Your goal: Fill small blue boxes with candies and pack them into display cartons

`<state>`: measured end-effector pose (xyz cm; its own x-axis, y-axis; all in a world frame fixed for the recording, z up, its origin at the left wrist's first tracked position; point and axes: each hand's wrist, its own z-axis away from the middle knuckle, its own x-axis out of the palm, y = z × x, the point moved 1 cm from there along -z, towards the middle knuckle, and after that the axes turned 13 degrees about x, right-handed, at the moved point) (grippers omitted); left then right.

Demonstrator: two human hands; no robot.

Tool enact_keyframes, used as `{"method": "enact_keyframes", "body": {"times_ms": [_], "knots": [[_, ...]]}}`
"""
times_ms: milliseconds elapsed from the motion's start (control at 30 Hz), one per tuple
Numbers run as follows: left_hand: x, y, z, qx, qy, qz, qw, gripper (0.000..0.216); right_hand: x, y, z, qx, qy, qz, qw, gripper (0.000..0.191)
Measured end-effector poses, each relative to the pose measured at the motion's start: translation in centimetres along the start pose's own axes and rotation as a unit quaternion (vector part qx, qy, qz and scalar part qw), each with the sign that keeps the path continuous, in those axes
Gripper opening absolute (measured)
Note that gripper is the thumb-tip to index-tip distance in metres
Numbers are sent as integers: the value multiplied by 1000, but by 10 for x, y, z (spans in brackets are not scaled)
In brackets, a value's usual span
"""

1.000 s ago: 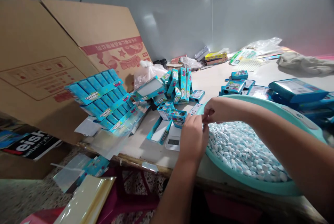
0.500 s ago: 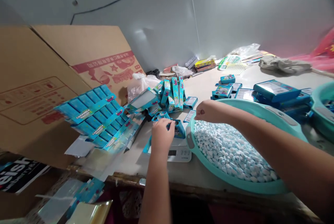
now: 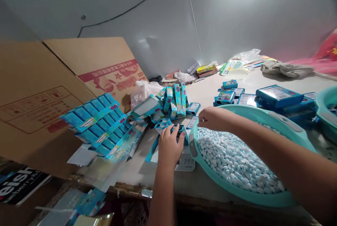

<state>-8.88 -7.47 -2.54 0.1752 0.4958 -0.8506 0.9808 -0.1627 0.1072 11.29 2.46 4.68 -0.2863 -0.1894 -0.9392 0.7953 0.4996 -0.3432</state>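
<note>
My left hand (image 3: pixel 170 146) has its fingers spread at a small blue box (image 3: pixel 183 137), which stands on a white digital scale (image 3: pixel 188 165). The fingertips overlap the box's near side; whether they press on it cannot be made out. My right hand (image 3: pixel 212 118) hangs closed over the left rim of a turquoise basin (image 3: pixel 226 190). Its fingers are curled down, and whatever they hold is hidden. White and pale-blue candies (image 3: pixel 237 159) fill much of the basin. Just beyond my left hand lies another blue carton (image 3: pixel 162 124), beside a heap of narrow blue cartons (image 3: pixel 176 101).
Display trays of blue packs (image 3: pixel 101 126) lean at the left before a large cardboard box (image 3: pixel 105 68). More blue boxes (image 3: pixel 279 94) are stacked behind the basin, with a second turquoise basin (image 3: pixel 325 113) at the far right. A grey cloth (image 3: pixel 285 68) lies near the wall.
My left hand has opened from a closed grip and moved slightly right. My right hand stays closed over the basin's rim. The whole view has shifted slightly downward in the frame.
</note>
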Motion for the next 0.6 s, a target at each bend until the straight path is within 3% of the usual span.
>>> {"method": "enact_keyframes", "body": {"times_ms": [167, 233, 333, 467, 600], "knots": [[3, -10, 4, -10, 26, 4, 1000, 55, 0, 0, 1, -1, -4, 3, 1000, 18], [0, -16, 2, -17, -6, 33, 999, 64, -1, 0, 0, 1, -5, 5, 1000, 18], [-10, -25, -1, -39, -50, 74, 995, 57, 0, 2, -1, 2, -11, 5, 1000, 19], [-28, -38, -1, -98, -14, 53, 994, 42, 2, 4, -3, 4, -14, 1, 1000, 22], [-40, -59, 4, -205, 57, -3, 977, 28, 1, 6, -3, 8, -9, 2, 1000, 23]]}}
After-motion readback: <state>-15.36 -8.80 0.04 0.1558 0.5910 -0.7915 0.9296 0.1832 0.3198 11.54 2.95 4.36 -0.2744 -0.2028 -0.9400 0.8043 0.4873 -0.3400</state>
